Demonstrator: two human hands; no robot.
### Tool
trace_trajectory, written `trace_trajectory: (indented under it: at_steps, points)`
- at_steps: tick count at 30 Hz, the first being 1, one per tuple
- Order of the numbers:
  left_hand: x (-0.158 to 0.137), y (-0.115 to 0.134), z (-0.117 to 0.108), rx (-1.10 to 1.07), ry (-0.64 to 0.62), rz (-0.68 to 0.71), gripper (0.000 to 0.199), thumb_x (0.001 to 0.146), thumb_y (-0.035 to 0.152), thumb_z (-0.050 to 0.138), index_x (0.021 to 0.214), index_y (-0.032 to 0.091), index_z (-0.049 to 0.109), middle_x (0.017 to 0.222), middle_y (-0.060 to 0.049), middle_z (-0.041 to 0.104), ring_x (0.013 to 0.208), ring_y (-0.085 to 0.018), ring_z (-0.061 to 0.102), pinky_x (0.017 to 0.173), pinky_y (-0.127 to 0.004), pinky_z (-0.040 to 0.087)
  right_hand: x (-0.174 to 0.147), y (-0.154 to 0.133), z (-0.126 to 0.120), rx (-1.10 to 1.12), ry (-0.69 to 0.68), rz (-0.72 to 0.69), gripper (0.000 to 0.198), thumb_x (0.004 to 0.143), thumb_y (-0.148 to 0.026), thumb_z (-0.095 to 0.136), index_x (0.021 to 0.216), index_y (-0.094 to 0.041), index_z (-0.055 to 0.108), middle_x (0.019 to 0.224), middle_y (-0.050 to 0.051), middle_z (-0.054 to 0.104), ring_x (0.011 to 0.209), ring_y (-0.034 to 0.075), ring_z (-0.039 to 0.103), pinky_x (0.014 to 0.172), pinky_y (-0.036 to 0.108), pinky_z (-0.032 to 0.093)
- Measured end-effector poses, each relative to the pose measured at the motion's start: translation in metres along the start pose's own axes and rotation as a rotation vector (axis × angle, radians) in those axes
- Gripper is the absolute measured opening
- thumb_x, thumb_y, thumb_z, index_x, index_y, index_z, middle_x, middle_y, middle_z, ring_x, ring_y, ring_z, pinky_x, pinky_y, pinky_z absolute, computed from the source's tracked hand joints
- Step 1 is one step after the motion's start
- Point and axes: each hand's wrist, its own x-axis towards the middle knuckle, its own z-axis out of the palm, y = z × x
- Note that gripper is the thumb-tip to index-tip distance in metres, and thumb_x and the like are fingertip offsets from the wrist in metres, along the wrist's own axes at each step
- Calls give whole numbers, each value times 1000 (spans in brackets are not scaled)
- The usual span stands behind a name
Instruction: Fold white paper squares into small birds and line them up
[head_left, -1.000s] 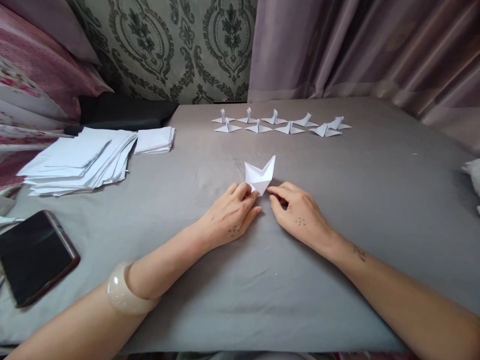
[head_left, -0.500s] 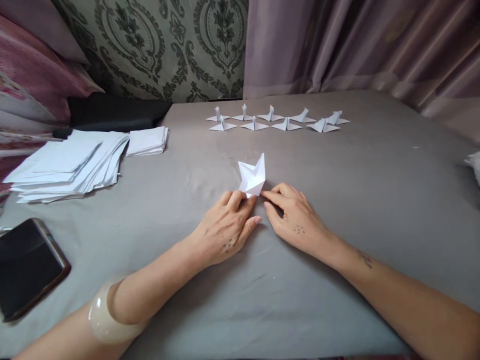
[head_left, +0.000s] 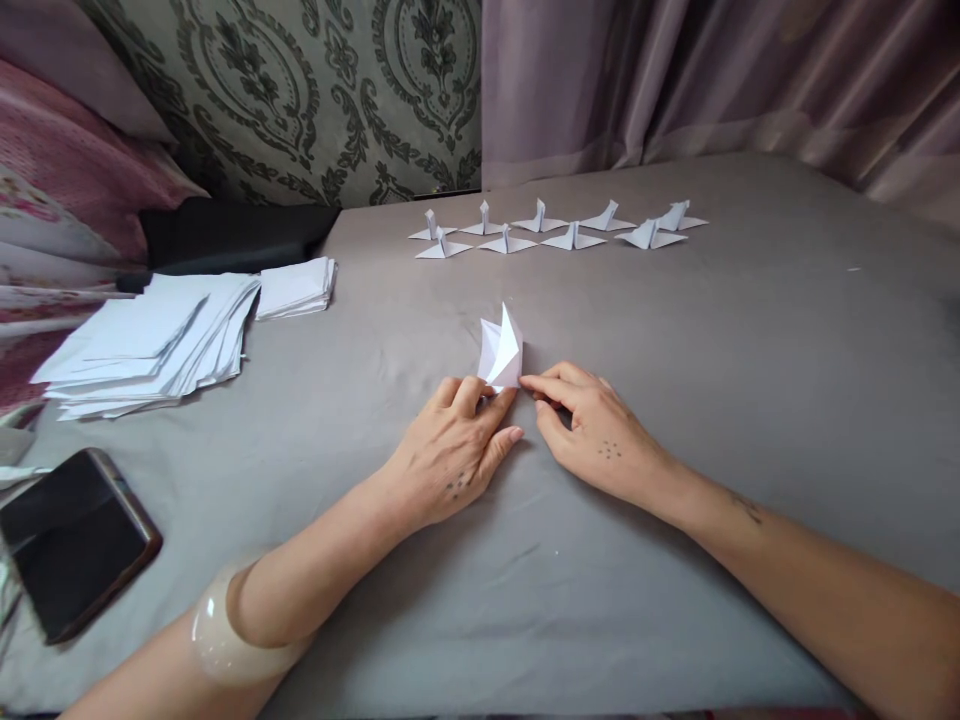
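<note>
A white sheet of folded paper (head_left: pixel 502 350) lies in front of me, its flaps standing up to a point. My left hand (head_left: pixel 461 445) presses down on the paper's near edge with bent fingertips, its thumb resting apart on the cloth. At the paper's lower right corner, the index fingertip of my right hand (head_left: pixel 592 430) touches or nearly touches the fold. The right thumb is spread away from that finger, and its other fingers curl under, partly hidden. Two rows of small folded paper birds (head_left: pixel 574 238) stand farther back.
Stacks of white paper sheets (head_left: pixel 150 345) and a smaller pile of paper (head_left: pixel 296 287) lie at the left. A dark phone or tablet (head_left: pixel 79 540) rests nearer me on the grey cloth (head_left: pixel 675 600). Black fabric (head_left: pixel 240 235) lies behind the stacks, below curtains (head_left: pixel 570 90).
The paper's right-hand flap has folded inward to the left, making its raised outline narrower. Both hands stay near the same spot. The view has shifted slightly.
</note>
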Motion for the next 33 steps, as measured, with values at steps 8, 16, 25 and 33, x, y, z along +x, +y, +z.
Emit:
trace_trajectory:
  at_steps: [8,16,25,33]
  points:
    - [-7,6,-2,36,83,18,52,101,41,29,136,7,46,118,-16,54,106,-26,48,96,-41,44,-3,0,3,-201,9,-130,40,90,-13,41,125,-17,61,103,7,62,92,19,57,82,34,39]
    - [-10,4,-4,-56,150,-3,36,99,33,41,120,10,58,117,-13,61,108,-24,55,96,-37,48,-7,-7,1,-423,24,-240,37,93,-19,40,122,-13,62,94,9,60,83,20,51,74,35,36]
    - [-13,1,-4,-210,299,-230,19,96,25,46,111,18,55,104,-6,63,81,-14,62,67,-24,49,-3,-7,1,-463,8,-301,33,92,-17,40,114,-11,64,97,11,60,86,22,51,77,37,39]
    - [-11,-2,-1,-205,316,-205,18,96,23,44,108,18,57,102,-6,65,85,-15,62,73,-26,49,-2,-3,3,-325,3,-359,34,87,-10,43,114,-11,63,114,11,61,102,23,52,90,36,44]
